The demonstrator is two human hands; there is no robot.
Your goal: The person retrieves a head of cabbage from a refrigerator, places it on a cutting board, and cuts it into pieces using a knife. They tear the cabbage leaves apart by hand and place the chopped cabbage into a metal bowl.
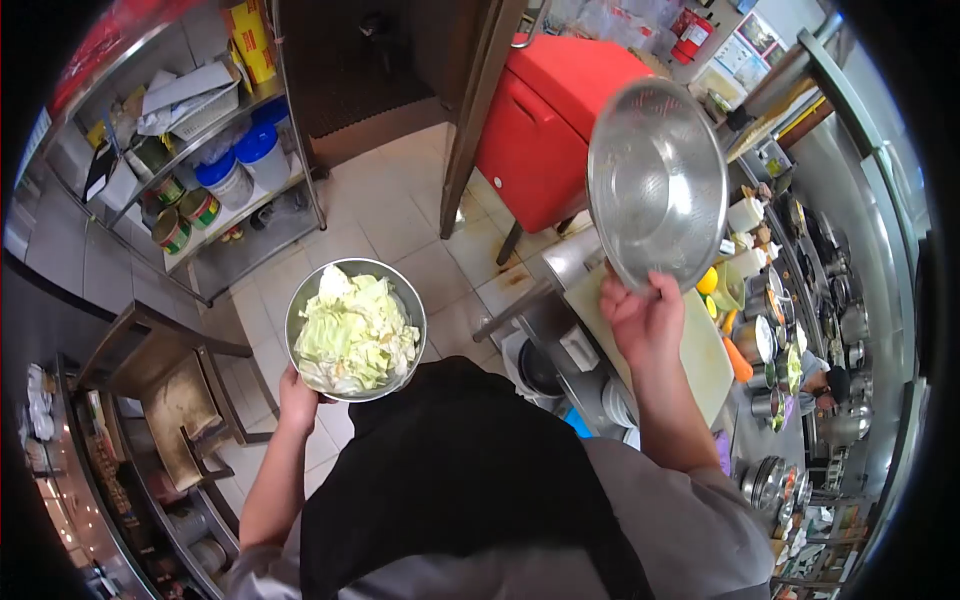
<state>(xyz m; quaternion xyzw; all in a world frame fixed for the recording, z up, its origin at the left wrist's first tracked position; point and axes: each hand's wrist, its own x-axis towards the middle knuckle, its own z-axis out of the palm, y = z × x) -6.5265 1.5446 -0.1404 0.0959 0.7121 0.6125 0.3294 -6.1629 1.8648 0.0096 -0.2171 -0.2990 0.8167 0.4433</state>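
My left hand (297, 400) grips the rim of a round metal bowl (415, 310) at its lower left side. Pale green cabbage leaves (355, 335), torn or cut into pieces, fill this bowl. Raised on the right, my right hand (645, 315) pinches the lower rim of a metal colander (660, 185). The colander is tilted, its shiny inside facing me, with nothing seen in it. Part of a pale cutting board (705, 385) shows under my right forearm.
A red cooler box (540, 130) stands ahead beside a doorway. Shelves at left hold tubs with blue lids (260, 150) and cans. A wooden chair (180, 400) stands at my left. Along the right counter are carrots (738, 360), bottles and pots; another person (828, 385) is beyond.
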